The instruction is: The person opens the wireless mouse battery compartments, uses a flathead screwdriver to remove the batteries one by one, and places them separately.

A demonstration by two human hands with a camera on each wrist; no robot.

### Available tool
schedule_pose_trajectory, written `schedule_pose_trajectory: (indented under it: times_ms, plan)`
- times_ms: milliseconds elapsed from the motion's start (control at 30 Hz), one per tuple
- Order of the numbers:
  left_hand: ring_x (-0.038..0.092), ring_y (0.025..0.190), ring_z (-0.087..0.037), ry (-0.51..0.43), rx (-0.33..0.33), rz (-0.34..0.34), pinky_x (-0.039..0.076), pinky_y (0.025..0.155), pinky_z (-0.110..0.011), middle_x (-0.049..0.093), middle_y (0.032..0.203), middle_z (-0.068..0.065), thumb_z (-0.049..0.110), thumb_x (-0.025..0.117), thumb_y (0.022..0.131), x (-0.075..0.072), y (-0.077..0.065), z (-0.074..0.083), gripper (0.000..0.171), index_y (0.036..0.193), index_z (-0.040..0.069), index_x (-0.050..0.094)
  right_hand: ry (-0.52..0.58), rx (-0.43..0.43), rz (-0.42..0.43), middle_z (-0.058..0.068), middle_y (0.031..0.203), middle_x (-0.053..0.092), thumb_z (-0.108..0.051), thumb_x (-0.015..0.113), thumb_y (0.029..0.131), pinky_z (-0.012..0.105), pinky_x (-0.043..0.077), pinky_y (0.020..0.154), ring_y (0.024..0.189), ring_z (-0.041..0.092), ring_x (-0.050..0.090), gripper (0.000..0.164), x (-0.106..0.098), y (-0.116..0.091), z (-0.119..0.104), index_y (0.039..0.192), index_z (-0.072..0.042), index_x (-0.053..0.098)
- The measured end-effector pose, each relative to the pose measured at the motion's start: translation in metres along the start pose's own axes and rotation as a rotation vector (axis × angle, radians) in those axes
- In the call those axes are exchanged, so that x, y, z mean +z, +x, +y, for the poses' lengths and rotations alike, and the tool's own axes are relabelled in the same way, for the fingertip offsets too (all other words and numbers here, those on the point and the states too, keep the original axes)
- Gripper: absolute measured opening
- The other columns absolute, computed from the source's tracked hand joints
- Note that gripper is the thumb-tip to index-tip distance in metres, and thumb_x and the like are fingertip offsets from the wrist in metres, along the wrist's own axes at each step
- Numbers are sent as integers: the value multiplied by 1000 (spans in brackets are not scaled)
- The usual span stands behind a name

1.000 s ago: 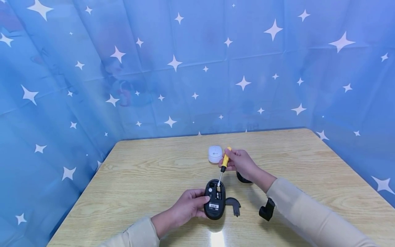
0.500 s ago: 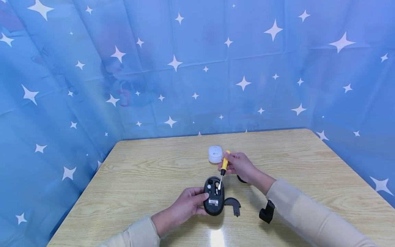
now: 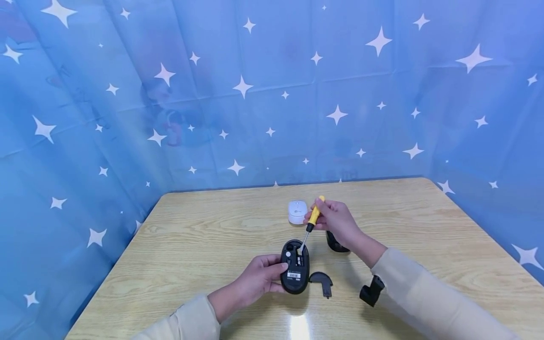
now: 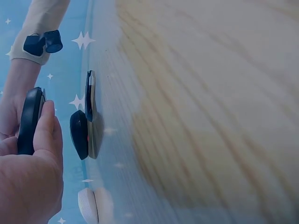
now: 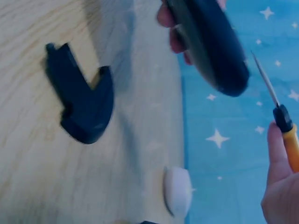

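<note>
My left hand (image 3: 263,275) grips a black computer mouse (image 3: 294,278) by its left side, thumb on the underside, which faces up. In the left wrist view the mouse (image 4: 29,122) is held above the table. Its battery compartment lies uncovered, with a battery (image 3: 299,260) inside. My right hand (image 3: 337,222) pinches a screwdriver (image 3: 315,216) by its yellow handle. The metal shaft slants down to the upper end of the compartment, the tip overlapping the battery's tan end. Beside the mouse, the hook-shaped black battery cover (image 3: 322,280) lies on the table.
A white mouse (image 3: 296,211) stands farther back on the wooden table (image 3: 204,236), close to my right fingers. Another dark, rounded object (image 3: 335,243) sits partly hidden behind my right hand. A black camera (image 3: 371,291) hangs from my right wrist. Behind the table hangs a blue starry curtain (image 3: 272,104).
The screwdriver tip dipped deeper into the compartment, then came back to its upper end. My right hand has risen up and right, tilting the handle more. The mouse has shifted slightly away from me.
</note>
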State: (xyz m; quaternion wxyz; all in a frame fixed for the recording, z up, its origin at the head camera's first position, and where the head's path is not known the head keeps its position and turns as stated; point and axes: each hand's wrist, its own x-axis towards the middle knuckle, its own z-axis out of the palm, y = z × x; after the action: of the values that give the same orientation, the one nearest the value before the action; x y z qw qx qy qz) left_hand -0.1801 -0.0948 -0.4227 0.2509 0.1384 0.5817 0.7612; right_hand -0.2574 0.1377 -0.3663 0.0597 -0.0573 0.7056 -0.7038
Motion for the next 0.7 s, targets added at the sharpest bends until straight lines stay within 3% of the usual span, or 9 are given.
schedule_pose_trajectory:
  times_ms: [233,433,567,700]
  plan:
    - [67,95,-31,4,-5,0,58,80,-40,63,113,-26,7,53,97,1,0,1,43,130,-19,44,-92,-178,37,14,95,70,-43,48,101,29,59,74,87,18,70,50,1,-9,-11,111,5,55]
    - [68,92,-30,-1,-13,23,59,79,-40,64,110,-24,6,54,97,2,0,1,40,128,-18,47,-162,-316,13,16,93,70,-36,47,103,32,60,73,83,20,70,46,4,-14,-12,110,9,57]
    - [68,91,-31,0,-17,32,58,79,-41,64,110,-23,6,54,96,3,0,0,40,128,-18,47,-192,-359,-6,15,90,70,-34,48,103,33,60,70,81,21,70,40,5,-15,-11,107,4,59]
    - [68,91,-31,7,-23,30,59,79,-42,64,110,-24,5,54,96,4,-2,-1,42,130,-18,45,-208,-338,-33,14,89,69,-36,47,103,34,61,70,82,24,70,40,4,-13,-10,106,2,59]
